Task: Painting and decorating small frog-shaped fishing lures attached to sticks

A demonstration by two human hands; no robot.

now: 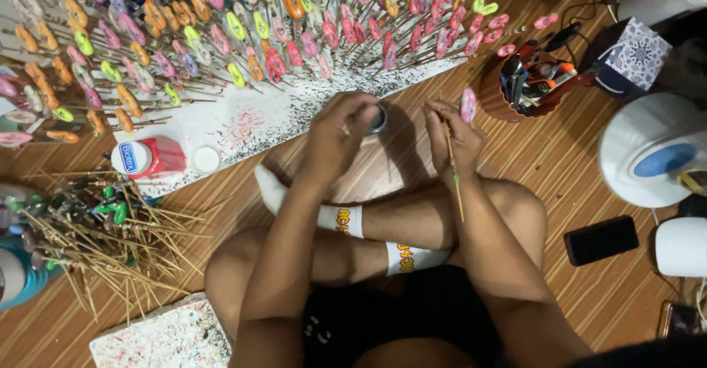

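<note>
I sit cross-legged on a wooden floor in white socks. My left hand [340, 134] is closed around a small dark round jar [378, 117], mostly hidden by the fingers. My right hand [454, 136] grips a thin bamboo stick [454, 173] topped with a small pink oval piece [468, 105]; the stick runs down along my wrist. The two hands sit close together above my crossed legs. A speckled white foam board [250, 114] lies just beyond them, stuck with several sticks carrying pink, orange, yellow-green and purple pieces [243, 25].
A red-and-white bottle [147, 156] and white lid [205, 159] lie at the left. Loose sticks [110, 239] pile at lower left beside another speckled board [162, 338]. At right: brown holder of tools [526, 81], patterned box [637, 53], white round appliance [652, 151], black phone [601, 240].
</note>
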